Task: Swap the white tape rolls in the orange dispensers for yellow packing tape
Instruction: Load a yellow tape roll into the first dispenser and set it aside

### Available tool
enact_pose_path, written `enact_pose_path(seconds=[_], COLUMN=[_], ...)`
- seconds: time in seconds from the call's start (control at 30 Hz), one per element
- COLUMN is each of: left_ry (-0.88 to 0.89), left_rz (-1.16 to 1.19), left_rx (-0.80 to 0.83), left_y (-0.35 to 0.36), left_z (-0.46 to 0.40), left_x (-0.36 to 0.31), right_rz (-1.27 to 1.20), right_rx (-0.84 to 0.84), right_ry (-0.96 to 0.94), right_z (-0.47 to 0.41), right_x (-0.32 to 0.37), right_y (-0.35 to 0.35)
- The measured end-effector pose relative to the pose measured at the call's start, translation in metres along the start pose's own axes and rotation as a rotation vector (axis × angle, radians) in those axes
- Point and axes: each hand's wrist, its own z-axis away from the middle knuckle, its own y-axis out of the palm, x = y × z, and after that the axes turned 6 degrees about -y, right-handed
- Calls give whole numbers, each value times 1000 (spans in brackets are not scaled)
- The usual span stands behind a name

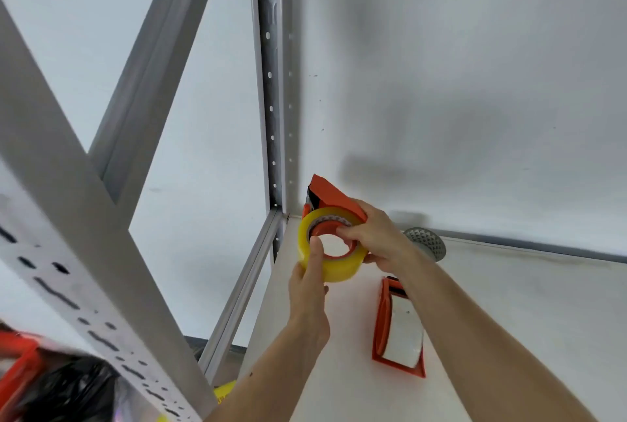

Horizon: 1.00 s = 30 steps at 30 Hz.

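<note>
Hands meet over a white shelf board (pixel 509 319), loading one tape dispenser. Left of the grip, grey slotted steel uprights and a diagonal brace (pixel 149 75) frame the shelving, with a pale wall behind. Low in that corner, blurred red and black items sit on a lower level; what they are cannot be told.

At the grip, the left hand (pixel 310 292) closes around the outer edge of a glossy yellow roll of packing tape (pixel 334 269), thumb against its face. The right hand (pixel 376 235) clasps the orange plastic dispenser (pixel 334 194) from behind, fingertips at the roll's core. The roll appears to sit on the orange hub, so the step looks like seating the yellow tape. Next would likely come pressing it fully home and threading the free end, which calls for a steady hold on the dispenser.

Right of and below the grip, a second orange dispenser (pixel 400 326) lies flat on the board, white roll inside, not yet swapped. Just beyond the right wrist rests a grey ribbed round object (pixel 429 241).
</note>
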Motion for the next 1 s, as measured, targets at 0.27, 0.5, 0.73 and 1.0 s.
enact_pose_path(seconds=[0.27,0.5,0.73,1.0], left_ry=[95,332,338,350], left_rz=[-961,-1635,-1704,-1736], left_rx=[-19,-8,1,5], left_y=[-24,-33,-34,-33], left_z=[-24,-24,-24,-26], left_x=[24,29,30,28], right_rz=[1370,1658,1539,1474], right_rx=[248,396,421,342], right_ry=[-256,-441,-398,-223], right_z=[-59,-69,-68,-74], right_x=[0,-8,-15,-9], right_y=[0,5,-1,5])
